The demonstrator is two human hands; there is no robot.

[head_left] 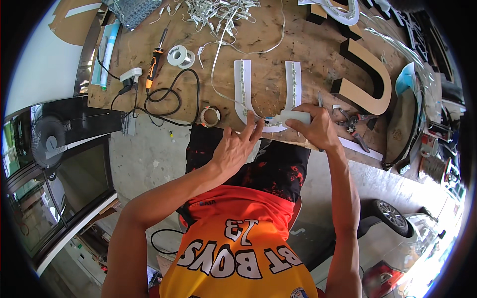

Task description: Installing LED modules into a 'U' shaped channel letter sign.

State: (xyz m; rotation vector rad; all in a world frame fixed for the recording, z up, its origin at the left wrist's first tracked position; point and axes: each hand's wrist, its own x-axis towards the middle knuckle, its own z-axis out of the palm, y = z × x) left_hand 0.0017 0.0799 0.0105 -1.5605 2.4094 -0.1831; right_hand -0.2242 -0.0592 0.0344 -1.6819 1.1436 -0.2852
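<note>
A white U-shaped panel (243, 79) lies at the table's near edge, with an LED strip (293, 82) along its arms. My left hand (237, 146) reaches to the panel's lower left curve. Its thumb and index fingertips close on a thin white wire (214, 79) that runs down from the far side; the exact contact is small. In my right hand (320, 126) is a small white squeeze bottle (297, 117), lying on its side with its nozzle toward the left fingertips. That nozzle sits over the panel's bottom curve, close to the wire's end.
A soldering iron (154, 64), solder spool (181, 57), tape roll (210, 116) and black cord (174, 93) lie left. White LED modules (223, 15) are heaped at the back. On the right are a black-and-tan U-shaped letter (365, 77) and pliers (355, 129).
</note>
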